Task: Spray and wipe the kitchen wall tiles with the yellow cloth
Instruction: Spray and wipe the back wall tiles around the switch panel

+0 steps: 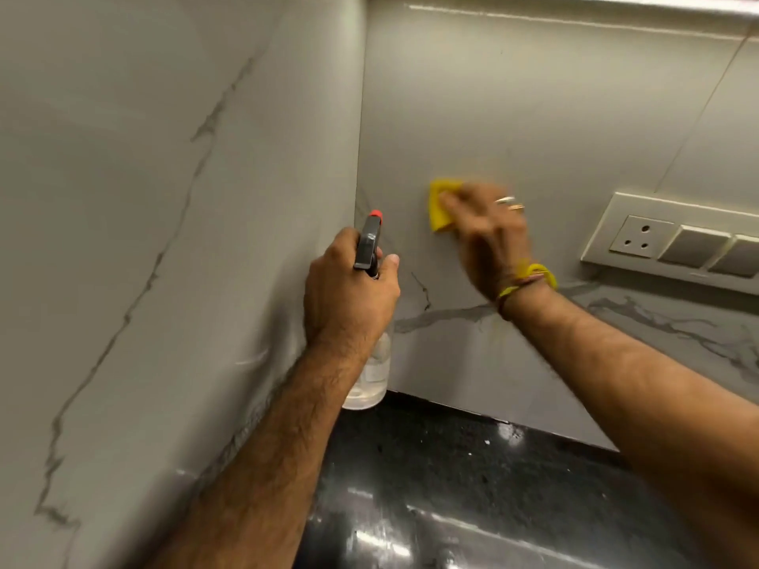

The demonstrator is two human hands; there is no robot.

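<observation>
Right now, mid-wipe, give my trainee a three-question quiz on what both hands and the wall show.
1. True or false: the left hand grips the spray bottle.
2. What does the right hand press on the wall tiles? A sponge brush; B yellow cloth; C paper towel.
3. Fill in: the switch panel sits to the ____ of the right hand.

Key: 1 true; 2 B; 3 right.

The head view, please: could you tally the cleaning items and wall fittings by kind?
Spray bottle, held in the left hand: 1
Yellow cloth, pressed to the wall tile by the right hand: 1
Switch and socket plate: 1
Total: 3
</observation>
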